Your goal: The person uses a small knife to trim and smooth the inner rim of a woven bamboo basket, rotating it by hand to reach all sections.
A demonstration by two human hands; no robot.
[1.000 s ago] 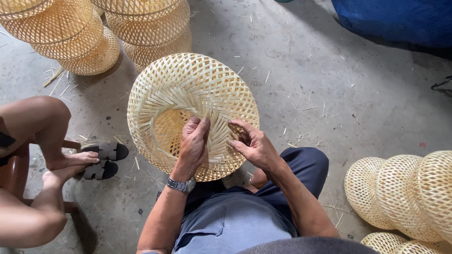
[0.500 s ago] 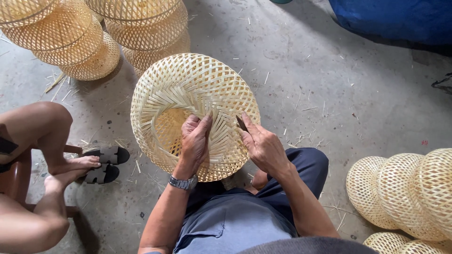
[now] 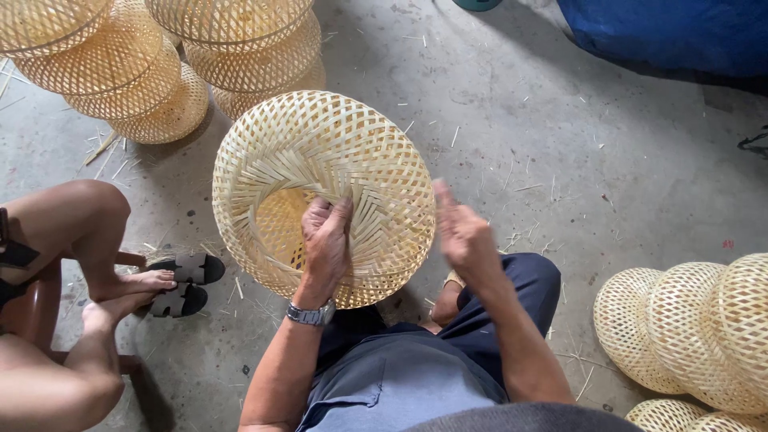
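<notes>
While the left hand [image 3: 326,240] lies pressed on the inner weave of the basket [image 3: 320,192], fingers together and pointing up toward the loose strips [image 3: 284,172], the right hand [image 3: 462,234] hangs just off the rim at the right, blurred, fingers seemingly straight and close together; whether it pinches anything I cannot tell. A metal watch [image 3: 312,314] sits on the left wrist.

The basket is a round, pale bamboo thing with an open lattice, tipped so its mouth faces the person, resting against the knees above the lap. Inside, flat strips fan out unwoven across the upper left (the bottom looks only half closed).

The person sits low, in dark blue trousers [image 3: 512,296] and a grey-blue shirt [image 3: 392,384]. The floor [image 3: 560,144] is bare concrete, littered with thin bamboo slivers.

To the left, another person's bare legs [image 3: 80,232] come into view, the feet resting on black sandals [image 3: 184,284], near the basket's lower left edge but apart from it.

Further out, finished baskets are stacked at the upper left [image 3: 128,64], the nearest of them just behind the one being worked. A second pile [image 3: 696,328] lies at the lower right, well apart from the hands. A blue tarp [image 3: 672,32] fills the top right corner.
</notes>
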